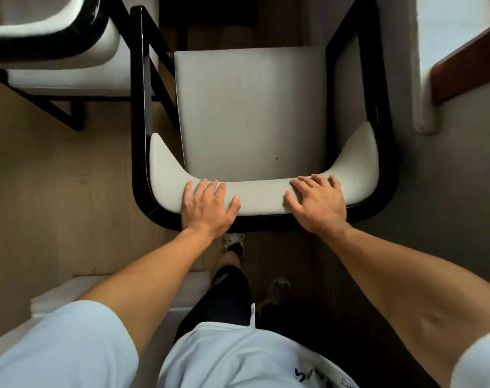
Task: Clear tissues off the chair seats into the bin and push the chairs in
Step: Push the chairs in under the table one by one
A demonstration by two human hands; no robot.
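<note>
A chair (252,113) with a pale grey seat and a black frame stands right below me, seen from above. No tissue lies on its seat. Its curved padded backrest (260,196) is nearest me. My left hand (209,207) lies on the left part of the backrest top, fingers spread over the padding. My right hand (318,204) rests the same way on the right part. Both hands press on the backrest; whether they wrap around it I cannot tell. No bin is in view.
A second chair (59,46) of the same kind stands at the upper left, close beside the first. A brown wooden edge (467,71) and a pale surface are at the upper right. The floor is tan; my feet (234,243) are just behind the chair.
</note>
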